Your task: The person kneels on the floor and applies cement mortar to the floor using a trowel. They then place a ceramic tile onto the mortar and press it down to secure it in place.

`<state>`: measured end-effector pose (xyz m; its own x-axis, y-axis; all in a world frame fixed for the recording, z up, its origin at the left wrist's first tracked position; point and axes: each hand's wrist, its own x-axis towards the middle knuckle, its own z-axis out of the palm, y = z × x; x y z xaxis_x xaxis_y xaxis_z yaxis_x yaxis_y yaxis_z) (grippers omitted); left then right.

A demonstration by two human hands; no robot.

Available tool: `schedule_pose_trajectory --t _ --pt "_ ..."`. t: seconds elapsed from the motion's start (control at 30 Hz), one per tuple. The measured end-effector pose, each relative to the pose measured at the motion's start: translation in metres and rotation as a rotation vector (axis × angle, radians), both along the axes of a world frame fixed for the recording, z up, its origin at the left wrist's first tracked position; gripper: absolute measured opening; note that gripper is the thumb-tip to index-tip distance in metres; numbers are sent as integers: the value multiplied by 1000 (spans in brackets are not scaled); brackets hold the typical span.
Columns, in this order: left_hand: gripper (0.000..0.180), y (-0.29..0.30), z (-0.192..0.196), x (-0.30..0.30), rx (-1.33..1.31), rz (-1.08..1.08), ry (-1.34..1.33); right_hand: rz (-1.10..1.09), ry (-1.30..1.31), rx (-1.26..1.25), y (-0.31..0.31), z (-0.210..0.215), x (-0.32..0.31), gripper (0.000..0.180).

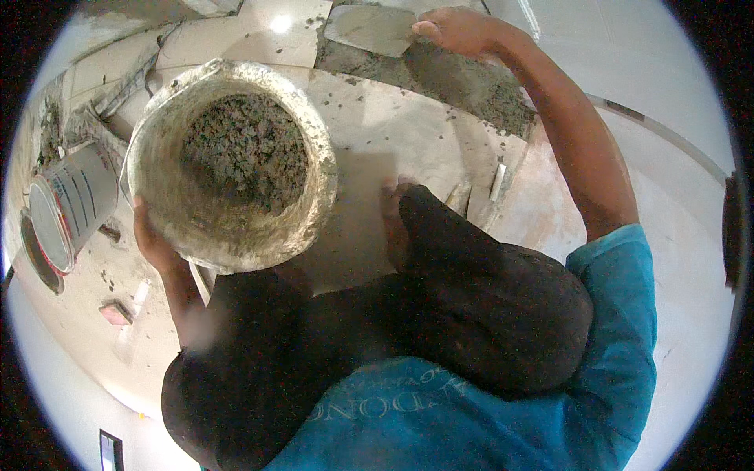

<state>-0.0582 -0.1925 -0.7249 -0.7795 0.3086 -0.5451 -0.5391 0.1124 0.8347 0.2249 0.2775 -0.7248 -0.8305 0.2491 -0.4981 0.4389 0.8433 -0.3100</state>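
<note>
My left hand [153, 239] grips the lower left rim of a round, mortar-caked bucket [161, 169] and holds it up over my knee. Coarse grey mortar [245, 151] fills the bucket's bottom. My right arm reaches far forward, and my right hand [459, 31] is closed on the handle end of a flat trowel [367, 30]. The trowel blade lies at the far edge of a strip of wet grey mortar [463, 78] spread on the floor. My knees in dark trousers [471, 290] are bent beneath me.
Pale floor tiles [400, 133] speckled with mortar lie in front of my knees. A tin can [75, 200] rests on its side at the left. A small white piece [498, 180] and a pink scrap [116, 314] lie on the floor.
</note>
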Motion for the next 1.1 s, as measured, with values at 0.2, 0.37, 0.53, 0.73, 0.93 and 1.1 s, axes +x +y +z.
schedule_pose_trajectory --t 0.2,0.37,0.53,0.73,0.93,1.1 --pt "56 -1 -1 1 30 -35 84 -244 -255 -207 -11 32 -9 52" --pt "55 1 -2 2 39 21 13 -113 -154 -70 -54 37 -4 49" --pt "56 7 5 4 -41 0 71 -83 -204 135 -88 22 12 45" --pt "56 9 5 2 3 11 26 -83 -201 166 -77 49 17 42" --pt "57 6 3 3 0 -15 50 -79 -29 180 -55 46 9 45" --pt "58 7 7 4 -79 -58 155 -66 -27 165 -58 34 15 47"
